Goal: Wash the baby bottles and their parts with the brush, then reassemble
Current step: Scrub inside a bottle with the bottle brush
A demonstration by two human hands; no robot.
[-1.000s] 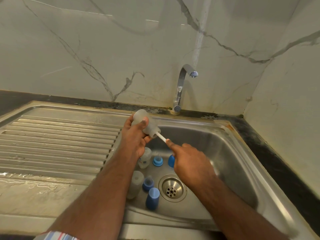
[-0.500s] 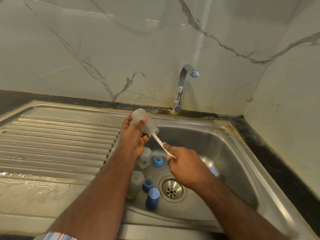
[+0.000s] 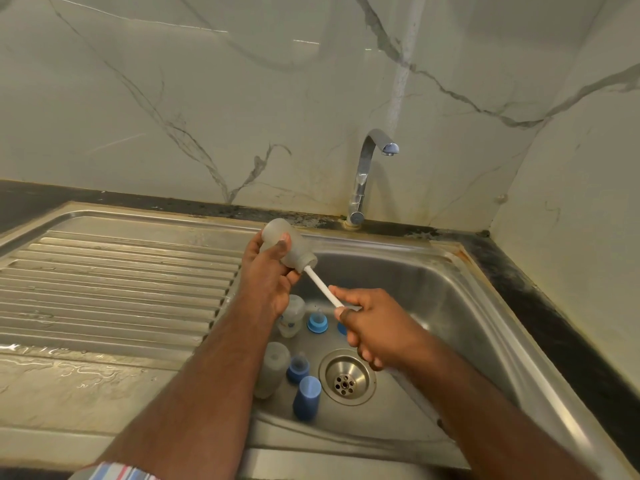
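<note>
White brush [image 3: 323,287] handle now drawn further out of frosted bottle [image 3: 285,247] vs. 1 s ago, centre frame. L hand [image 3: 268,278] fingers grip bottle; R hand [image 3: 369,323] fingers grip handle. Mid-scrub stroke; other parts in sink [image 3: 450,306] unwashed, prob.

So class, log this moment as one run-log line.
step: scrubbing | left hand: grips bottle | right hand: grips brush handle, head inside bottle | sink: other parts waiting

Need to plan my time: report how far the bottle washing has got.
Done: nothing visibly finished or reassembled. In hand: left hand grips a frosted bottle; right hand works the brush handle in its mouth. Left: two bottles and the blue parts lying in the sink.
</note>
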